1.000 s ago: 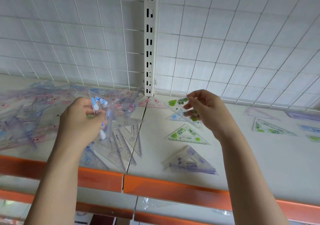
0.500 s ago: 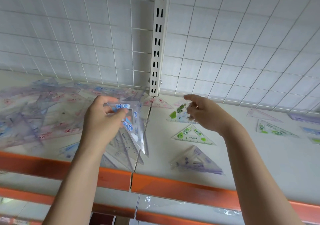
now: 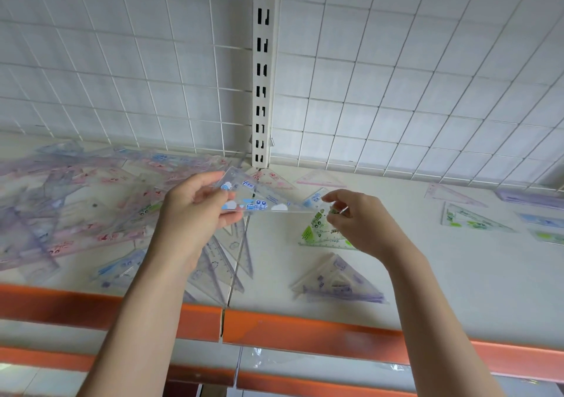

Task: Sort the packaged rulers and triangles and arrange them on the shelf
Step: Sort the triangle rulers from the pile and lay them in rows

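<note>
A clear packaged triangle with blue prints (image 3: 262,200) hangs flat above the white shelf (image 3: 457,274), held between both hands. My left hand (image 3: 195,213) grips its left end with thumb below and fingers on top. My right hand (image 3: 357,219) pinches its right tip. Under my right hand lies a green-printed triangle (image 3: 320,233). A purple packaged triangle (image 3: 338,283) lies near the front edge. A mixed heap of packaged rulers and triangles (image 3: 67,207) covers the shelf's left part.
A white wire grid (image 3: 396,76) and a slotted upright post (image 3: 263,70) form the back. An orange strip (image 3: 305,329) runs along the shelf's front edge. More triangles and rulers (image 3: 470,218) lie sorted at the far right, a pink triangle (image 3: 320,180) at the back.
My left hand has carried the blue-printed triangle right and turned it flat. My right hand has left the green triangle on the shelf and taken the blue one's right tip.
</note>
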The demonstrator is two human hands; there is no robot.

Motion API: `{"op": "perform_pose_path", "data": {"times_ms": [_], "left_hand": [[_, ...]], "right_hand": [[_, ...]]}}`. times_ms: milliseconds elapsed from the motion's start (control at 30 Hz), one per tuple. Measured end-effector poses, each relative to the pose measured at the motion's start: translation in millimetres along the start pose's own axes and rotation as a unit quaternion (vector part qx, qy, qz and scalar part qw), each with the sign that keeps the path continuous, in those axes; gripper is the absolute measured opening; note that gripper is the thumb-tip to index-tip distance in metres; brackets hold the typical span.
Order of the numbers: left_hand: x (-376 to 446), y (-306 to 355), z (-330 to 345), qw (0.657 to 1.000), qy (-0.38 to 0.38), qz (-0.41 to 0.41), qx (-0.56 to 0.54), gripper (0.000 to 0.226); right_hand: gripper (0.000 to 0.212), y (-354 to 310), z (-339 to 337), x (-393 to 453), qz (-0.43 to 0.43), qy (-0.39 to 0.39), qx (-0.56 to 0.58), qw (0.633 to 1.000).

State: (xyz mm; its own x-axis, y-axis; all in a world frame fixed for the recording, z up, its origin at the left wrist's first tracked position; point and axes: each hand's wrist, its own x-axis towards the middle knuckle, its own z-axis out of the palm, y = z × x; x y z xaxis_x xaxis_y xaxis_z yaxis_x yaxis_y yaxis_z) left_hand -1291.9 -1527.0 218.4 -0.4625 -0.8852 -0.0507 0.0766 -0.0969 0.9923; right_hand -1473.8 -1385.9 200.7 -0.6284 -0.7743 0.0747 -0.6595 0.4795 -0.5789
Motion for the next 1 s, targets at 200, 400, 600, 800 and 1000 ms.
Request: {"op": "perform_pose_path", "data": {"times_ms": [200, 400, 600, 800, 1000], "left_hand": [[-1, -1, 9, 1.000, 0.002, 0.006, 0.022, 0.034], [-6, -1, 31, 0.999, -0.030, 0.011, 0.010, 0.035], [-15, -5, 88, 0.997, -0.073, -0.024, -0.017, 0.028], [-43, -25, 181, 0.987, -0.146, -0.067, 0.000, 0.029], [-75, -58, 260, 0.969, -0.222, -0.068, 0.084, 0.022]], "right_hand": [[0.036, 9, 3, -4, -0.003, 0.010, -0.042, 0.999], [0.038, 20, -9, -9, -0.018, 0.038, -0.064, 0.997], [0.030, 57, -44, -30, 0.029, 0.087, -0.040, 0.995], [0.029, 115, -88, -64, 0.118, 0.146, -0.056, 0.981], [0.029, 166, -120, -95, 0.186, 0.183, -0.077, 0.962]]}}
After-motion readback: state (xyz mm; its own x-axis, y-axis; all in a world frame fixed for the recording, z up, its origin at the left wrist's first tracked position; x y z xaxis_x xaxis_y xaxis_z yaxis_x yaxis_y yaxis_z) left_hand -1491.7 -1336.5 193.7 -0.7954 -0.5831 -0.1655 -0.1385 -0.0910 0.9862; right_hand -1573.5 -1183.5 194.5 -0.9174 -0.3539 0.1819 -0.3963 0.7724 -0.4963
